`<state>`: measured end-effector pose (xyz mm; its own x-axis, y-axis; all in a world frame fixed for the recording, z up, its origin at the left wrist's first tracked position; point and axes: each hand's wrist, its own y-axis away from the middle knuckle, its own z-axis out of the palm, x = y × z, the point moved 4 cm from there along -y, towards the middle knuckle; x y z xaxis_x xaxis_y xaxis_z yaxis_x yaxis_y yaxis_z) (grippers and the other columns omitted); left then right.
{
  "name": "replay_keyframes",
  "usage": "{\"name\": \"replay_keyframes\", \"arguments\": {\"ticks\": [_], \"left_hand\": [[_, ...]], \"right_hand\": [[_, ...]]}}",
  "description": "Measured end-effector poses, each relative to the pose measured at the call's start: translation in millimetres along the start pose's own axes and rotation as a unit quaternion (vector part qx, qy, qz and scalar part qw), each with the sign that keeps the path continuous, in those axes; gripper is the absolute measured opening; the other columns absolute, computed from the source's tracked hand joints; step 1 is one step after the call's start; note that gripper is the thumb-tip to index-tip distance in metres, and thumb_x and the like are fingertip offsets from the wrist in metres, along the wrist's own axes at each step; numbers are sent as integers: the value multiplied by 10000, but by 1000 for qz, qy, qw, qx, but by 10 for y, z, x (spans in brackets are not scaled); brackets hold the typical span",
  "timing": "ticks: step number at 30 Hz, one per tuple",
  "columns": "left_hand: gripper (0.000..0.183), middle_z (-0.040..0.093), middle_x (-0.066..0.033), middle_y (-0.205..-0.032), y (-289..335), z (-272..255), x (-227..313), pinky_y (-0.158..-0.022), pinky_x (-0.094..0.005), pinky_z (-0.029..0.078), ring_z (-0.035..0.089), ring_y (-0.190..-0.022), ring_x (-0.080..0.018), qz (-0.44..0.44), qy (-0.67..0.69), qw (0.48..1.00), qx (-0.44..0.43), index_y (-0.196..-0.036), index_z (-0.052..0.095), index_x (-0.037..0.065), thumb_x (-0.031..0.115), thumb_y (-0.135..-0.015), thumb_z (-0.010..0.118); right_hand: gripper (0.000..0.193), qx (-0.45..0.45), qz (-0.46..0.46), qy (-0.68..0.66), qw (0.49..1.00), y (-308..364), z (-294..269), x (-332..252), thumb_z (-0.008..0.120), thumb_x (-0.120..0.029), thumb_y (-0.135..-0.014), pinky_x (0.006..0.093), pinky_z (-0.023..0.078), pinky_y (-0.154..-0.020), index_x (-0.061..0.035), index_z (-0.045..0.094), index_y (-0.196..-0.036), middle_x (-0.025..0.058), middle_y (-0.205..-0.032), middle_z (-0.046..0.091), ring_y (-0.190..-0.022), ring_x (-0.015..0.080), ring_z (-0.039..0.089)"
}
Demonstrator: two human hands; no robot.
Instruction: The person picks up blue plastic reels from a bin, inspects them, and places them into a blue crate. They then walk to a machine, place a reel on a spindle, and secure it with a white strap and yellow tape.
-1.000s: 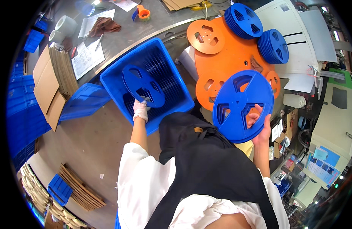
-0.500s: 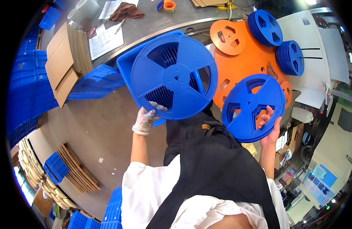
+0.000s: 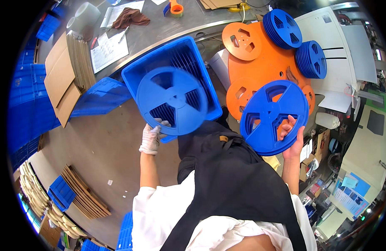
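Note:
My gloved left hand [image 3: 153,136] grips the lower left edge of a blue plastic reel disc [image 3: 175,98] with wide cutouts. This disc is held over a blue bin [image 3: 147,62], which has several similar discs standing in a row inside. My bare right hand [image 3: 292,140] holds a small stack of blue reel discs [image 3: 274,110] by the lower right edge, its fingers through a cutout. That stack is in front of an orange round board [image 3: 264,62], covering part of it.
Stacked blue discs [image 3: 290,31] and a second blue stack [image 3: 316,60] sit at the board's far right. An orange disc [image 3: 242,41] lies at its far left. A metal table [image 3: 159,21] bears papers, a brown cloth [image 3: 130,18] and a tape dispenser. Cardboard sheets [image 3: 61,77] stand left.
My left hand has lowered its disc away from me toward the bin, so it looks smaller and more of the bin shows. My right hand keeps its stack nearly still.

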<state>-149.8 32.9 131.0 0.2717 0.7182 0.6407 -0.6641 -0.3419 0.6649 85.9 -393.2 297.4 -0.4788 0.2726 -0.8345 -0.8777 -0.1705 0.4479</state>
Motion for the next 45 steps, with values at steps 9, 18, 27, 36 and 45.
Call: {"name": "replay_keyframes", "arguments": {"ticks": [9, 18, 27, 36, 45], "left_hand": [[332, 642, -126, -1064, -1338, -29, -486, -778, -437, 539, 646, -963, -255, -28, -150, 969, 197, -1226, 464, 53, 79, -900, 523], [300, 628, -96, -806, -2069, 203, -744, -526, -348, 498, 607, -625, -213, 23, -324, 926, 190, -1086, 561, 72, 158, -831, 695], [1008, 6, -157, -1611, -1468, 538, -743, -1192, -362, 171, 68, -1485, -311, -56, -528, 844, 78, -1546, 0, 140, 289, -827, 691], [589, 569, -123, -1243, 183, 2430, 30, -1059, -542, 364, 499, -1210, -345, 569, -588, 501, -281, -1178, 589, 140, 178, -611, 747], [523, 610, -106, -1133, 533, 2543, 182, -1071, -499, 383, 540, -1174, -303, 558, -564, 470, -386, -1121, 638, 87, 220, -626, 739]], "right_hand": [[642, 11, 17, 11, 1000, -3, -12, 25, 367, -562, -991, 271, 515, -575, -32, 454, -1342, 122, -929, 678, -683, 167, 655], [658, 14, 17, 15, 1000, 66, -112, 31, 365, -576, -985, 274, 514, -585, -29, 447, -1342, 123, -931, 670, -678, 163, 650], [712, -49, -29, -47, 997, 124, -12, -96, 360, -605, -972, 244, 392, -487, -11, 437, -1358, 67, -784, 599, -534, 114, 500], [675, -206, -41, -287, 935, 15, -117, -430, 441, -551, -969, 209, 287, -406, 18, 456, -1332, 33, -652, 471, -421, 61, 355], [632, -313, 10, -325, 892, 28, 50, -436, 470, -521, -972, 200, 288, -371, 24, 468, -1292, 12, -576, 444, -392, 57, 369]]}}
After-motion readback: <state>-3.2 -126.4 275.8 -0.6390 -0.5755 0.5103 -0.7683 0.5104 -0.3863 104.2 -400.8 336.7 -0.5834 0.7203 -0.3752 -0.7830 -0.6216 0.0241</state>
